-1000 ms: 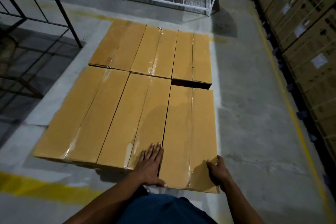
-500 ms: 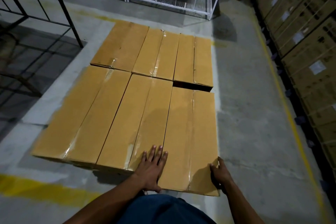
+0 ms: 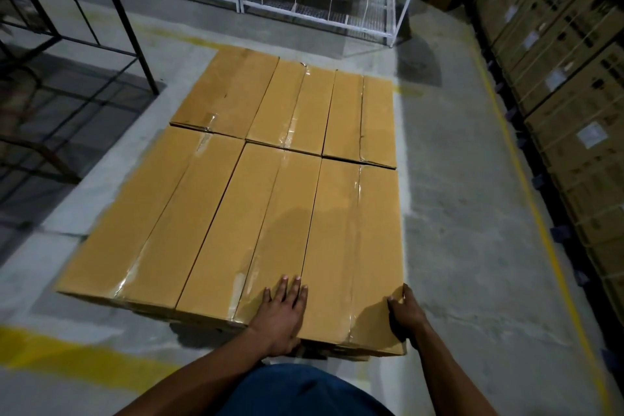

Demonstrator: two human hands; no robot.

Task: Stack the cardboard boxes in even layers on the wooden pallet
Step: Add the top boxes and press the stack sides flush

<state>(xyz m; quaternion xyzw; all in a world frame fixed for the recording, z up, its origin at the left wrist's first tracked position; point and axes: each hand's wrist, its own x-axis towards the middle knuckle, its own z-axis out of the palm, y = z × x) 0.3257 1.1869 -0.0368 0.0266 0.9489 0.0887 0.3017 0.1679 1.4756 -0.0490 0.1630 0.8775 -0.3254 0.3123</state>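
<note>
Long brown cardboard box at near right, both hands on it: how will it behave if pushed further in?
The long brown cardboard box probably slides stiffly as one piece: its taped top looks flat. It lies low and flat, so tipping seems unlikely. The left hand lies flat on top and the right hand grips its near right corner; weight cannot be judged.

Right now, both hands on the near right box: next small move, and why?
Probably one last short push forward, then let go. The left hand lies flat on the near right box, the right hand grips its corner; its near end looks to stick out past the middle box.
</note>
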